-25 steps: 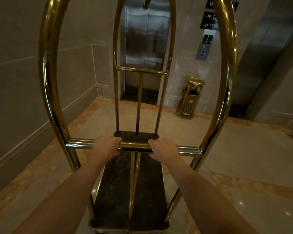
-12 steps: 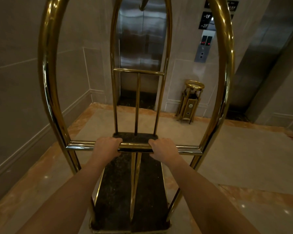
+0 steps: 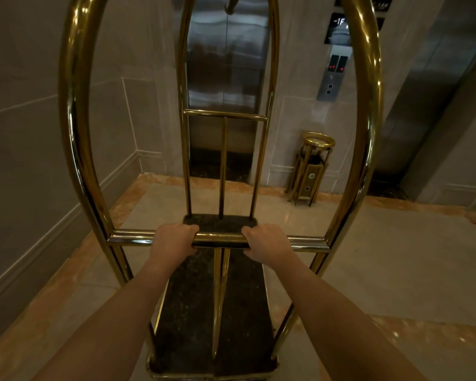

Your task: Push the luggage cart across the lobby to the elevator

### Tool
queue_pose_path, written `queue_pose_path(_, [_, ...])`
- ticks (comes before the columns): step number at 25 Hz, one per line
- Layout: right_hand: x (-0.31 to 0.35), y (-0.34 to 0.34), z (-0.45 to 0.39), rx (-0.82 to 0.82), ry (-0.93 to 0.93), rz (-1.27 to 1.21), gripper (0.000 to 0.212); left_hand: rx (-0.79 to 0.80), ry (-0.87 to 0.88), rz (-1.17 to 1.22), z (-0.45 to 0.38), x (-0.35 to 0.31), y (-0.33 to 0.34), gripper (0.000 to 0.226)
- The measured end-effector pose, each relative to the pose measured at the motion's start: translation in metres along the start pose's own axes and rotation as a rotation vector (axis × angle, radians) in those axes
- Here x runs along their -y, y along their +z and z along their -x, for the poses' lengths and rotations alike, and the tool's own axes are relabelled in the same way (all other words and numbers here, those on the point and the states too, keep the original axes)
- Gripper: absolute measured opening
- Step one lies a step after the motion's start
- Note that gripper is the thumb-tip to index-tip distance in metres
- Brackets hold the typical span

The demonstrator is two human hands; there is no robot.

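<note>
The luggage cart (image 3: 77, 138) is a brass arched frame with a dark carpeted deck (image 3: 193, 312), empty of bags. Its horizontal push bar (image 3: 220, 238) crosses in front of me. My left hand (image 3: 173, 240) is wrapped over the bar left of centre. My right hand (image 3: 267, 242) grips the same bar right of centre. Straight ahead, framed by the cart's far arch, stand the steel elevator doors (image 3: 226, 67), closed, set in a marble wall.
A call panel (image 3: 333, 74) with red floor digits hangs right of the doors. Below it stands a brass ash bin (image 3: 309, 169). A grey wall with a baseboard runs close on the left (image 3: 33, 160). A second elevator recess (image 3: 423, 92) lies at the right. Polished marble floor (image 3: 382, 257) stretches to the right.
The cart and I have rolled forward: the elevator doors, call panel and ash bin appear larger and nearer. Both hands keep the same hold on the bar.
</note>
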State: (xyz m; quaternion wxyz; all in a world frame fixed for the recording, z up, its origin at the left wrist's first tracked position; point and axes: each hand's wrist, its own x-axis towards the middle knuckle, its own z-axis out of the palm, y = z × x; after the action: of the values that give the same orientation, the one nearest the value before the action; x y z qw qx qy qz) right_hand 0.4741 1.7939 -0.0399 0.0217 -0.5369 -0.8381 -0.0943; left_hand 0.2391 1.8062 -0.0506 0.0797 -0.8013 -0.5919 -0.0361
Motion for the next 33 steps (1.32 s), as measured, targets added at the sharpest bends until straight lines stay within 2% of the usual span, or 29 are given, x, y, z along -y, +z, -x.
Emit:
queue_pose_path(14, [-0.078,0.036,-0.165,-0.056,-0.045,-0.014,0.023,0.003,-0.016,0.023,-0.175,0.052,0.029,0.020])
queue_pose_path(33, [-0.177,0.075,-0.369,-0.019,0.046,0.010,0.025,0.030,-0.012,0.089,-0.407,0.113,0.077,0.021])
